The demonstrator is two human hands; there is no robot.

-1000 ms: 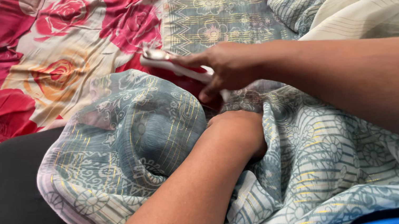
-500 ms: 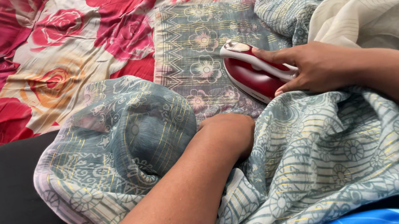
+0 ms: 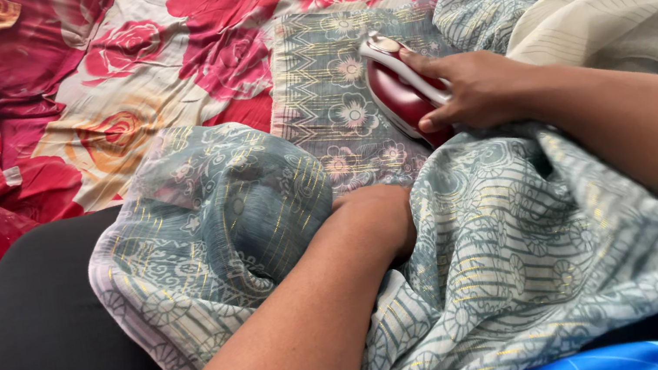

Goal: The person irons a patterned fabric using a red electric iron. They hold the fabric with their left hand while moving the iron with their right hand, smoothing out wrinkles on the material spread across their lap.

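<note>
Item: small red iron [image 3: 401, 93] with white handle, upper centre of the frame, resting on the flat panel of grey-green patterned fabric [image 3: 335, 109].

Change from the earlier frames: a second ago the iron is lifted, its pale underside tilted up, left of centre; half a second ago it sits lower and further right on the flat panel. It now stands nearer the top of that panel, its nose toward the upper left. The view has also shifted slightly, so the dark-clad lap [image 3: 55, 343] reaches further right along the lower left.

Right hand [image 3: 476, 87]: upper right of centre, fingers wrapped round the white handle and clamped on it, thumb on the near side.

Left hand [image 3: 374, 217]: centre of the frame, sunk into the bunched fabric [image 3: 220, 220]. Its fingers are buried in the folds; whether they pinch the cloth or merely press on it cannot be told.

Hidden or cut off: the rear of the iron lies behind the right hand; its soleplate is out of sight against the cloth. Both forearms run off the lower and right edges. A blue object [image 3: 621, 360] at the bottom edge is cropped too far to identify.

Surroundings: red and cream rose-print sheet [image 3: 133, 57] across the upper left; cream cloth [image 3: 628, 14] heaped at the upper right, over more of the grey-green fabric. No containers in view.
</note>
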